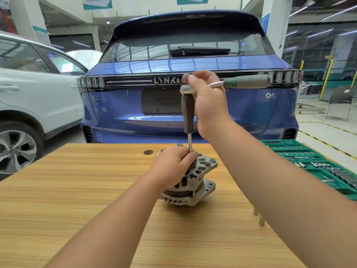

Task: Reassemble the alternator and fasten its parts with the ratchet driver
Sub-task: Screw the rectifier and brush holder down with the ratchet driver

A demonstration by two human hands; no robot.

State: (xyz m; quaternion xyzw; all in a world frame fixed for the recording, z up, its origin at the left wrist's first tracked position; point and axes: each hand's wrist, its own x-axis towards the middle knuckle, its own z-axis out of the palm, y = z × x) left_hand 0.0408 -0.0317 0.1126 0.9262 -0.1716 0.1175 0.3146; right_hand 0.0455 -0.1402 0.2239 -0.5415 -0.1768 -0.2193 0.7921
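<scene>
A silver alternator (pixel 197 180) stands on the wooden table (pixel 77 190) in the middle. A dark-handled driver (pixel 187 115) stands upright on its top, its thin steel shaft running down into the housing. A ratchet with a green-grey handle (pixel 245 82) is fitted across the driver's top and points right. My right hand (pixel 208 101) grips the ratchet head and the top of the driver. My left hand (pixel 173 167) wraps round the upper part of the alternator, its fingers pinching the base of the shaft and hiding the fastener.
A green socket-set case (pixel 316 167) lies open at the table's right edge. Two loose sockets (pixel 259 217) stand near my right forearm. A small dark disc (pixel 148 152) lies at the table's far edge. Behind the table are a blue car (pixel 173 105) and a white car (pixel 29 97).
</scene>
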